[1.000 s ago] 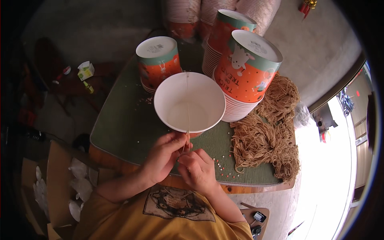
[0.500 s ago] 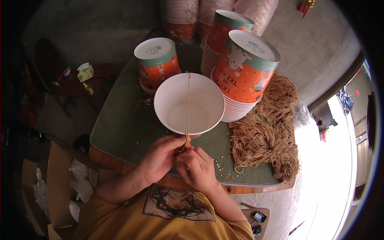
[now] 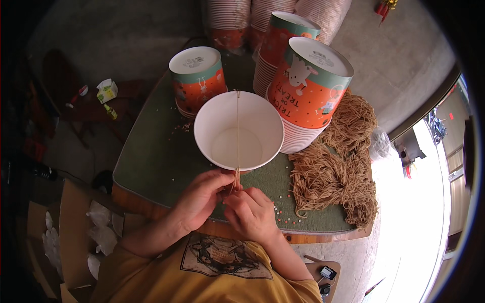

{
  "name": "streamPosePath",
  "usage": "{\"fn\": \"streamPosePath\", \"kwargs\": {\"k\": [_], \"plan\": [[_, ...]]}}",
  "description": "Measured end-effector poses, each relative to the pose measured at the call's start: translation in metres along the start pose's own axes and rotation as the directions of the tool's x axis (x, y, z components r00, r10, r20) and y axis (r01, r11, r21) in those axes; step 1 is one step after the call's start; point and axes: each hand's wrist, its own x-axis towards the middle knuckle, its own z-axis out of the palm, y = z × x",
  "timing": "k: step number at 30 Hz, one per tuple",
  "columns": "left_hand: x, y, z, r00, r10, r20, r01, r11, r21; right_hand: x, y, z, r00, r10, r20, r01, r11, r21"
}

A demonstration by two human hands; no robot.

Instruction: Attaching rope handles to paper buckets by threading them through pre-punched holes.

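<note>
A white-lined paper bucket (image 3: 214,121) stands mouth up in front of me. A thin tan cord (image 3: 238,126) runs straight across its mouth from the far rim to the near one and down to my fingers. Just below the near rim, my left hand (image 3: 204,197) pinches the cord between thumb and fingers. My right hand (image 3: 251,212) is closed on the cord's end close beside it, its fingertips curled in. Whether a knot lies between the fingers is hidden.
Upside-down orange and green bucket stacks (image 3: 308,91) and a shorter stack (image 3: 198,81) stand behind. Bundles of tan cord (image 3: 328,182) lie at the right of the green table (image 3: 146,151). Small orange and white dots are scattered nearby. An opened cardboard box (image 3: 76,222) sits at lower left.
Both hands stay at the near rim on the cord. My right fingers have shifted slightly, and the bucket stands practically where it was.
</note>
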Motion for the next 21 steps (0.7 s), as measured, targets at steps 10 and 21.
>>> {"fn": "streamPosePath", "kwargs": {"k": [10, 21], "plan": [[0.007, -0.006, -0.002, 0.998, 0.056, -0.029, -0.052, 0.993, 0.107, 0.003, 0.004, -0.003, 0.995, 0.005, 0.098, 0.003, 0.997, -0.081], [0.012, -0.006, -0.005, 0.997, -0.076, -0.022, 0.072, 0.989, -0.131, 0.005, 0.005, -0.003, 0.984, -0.037, 0.177, 0.053, 0.995, -0.086]]}}
